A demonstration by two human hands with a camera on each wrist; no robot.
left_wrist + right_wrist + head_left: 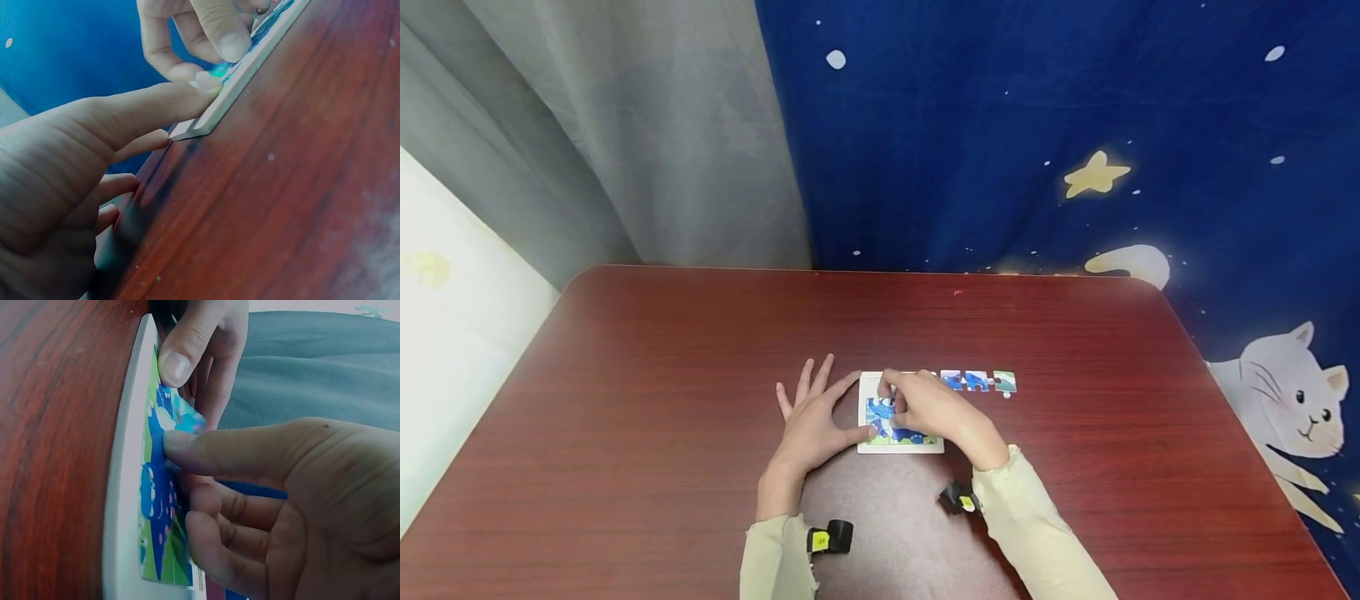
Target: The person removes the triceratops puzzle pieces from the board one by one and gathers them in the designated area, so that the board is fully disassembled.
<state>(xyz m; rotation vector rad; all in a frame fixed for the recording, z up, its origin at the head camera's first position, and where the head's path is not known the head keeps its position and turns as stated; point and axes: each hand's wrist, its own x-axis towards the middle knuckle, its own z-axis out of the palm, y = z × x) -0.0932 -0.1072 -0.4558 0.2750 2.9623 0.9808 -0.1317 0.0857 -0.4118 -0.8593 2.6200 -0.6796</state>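
White puzzle tray [865, 446] half hidden | right hand [934, 408] fingers pressing pieces | left hand [811, 425] flat, thumb steadying edge

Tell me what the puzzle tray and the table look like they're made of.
The puzzle tray looks like thick white card or thin board: its edge shows a flat matt white layer, and the printed picture on it has a slight sheen. The table looks like reddish-brown wood or wood-grain laminate, smooth and semi-gloss, with dark grain streaks; which one cannot be told.
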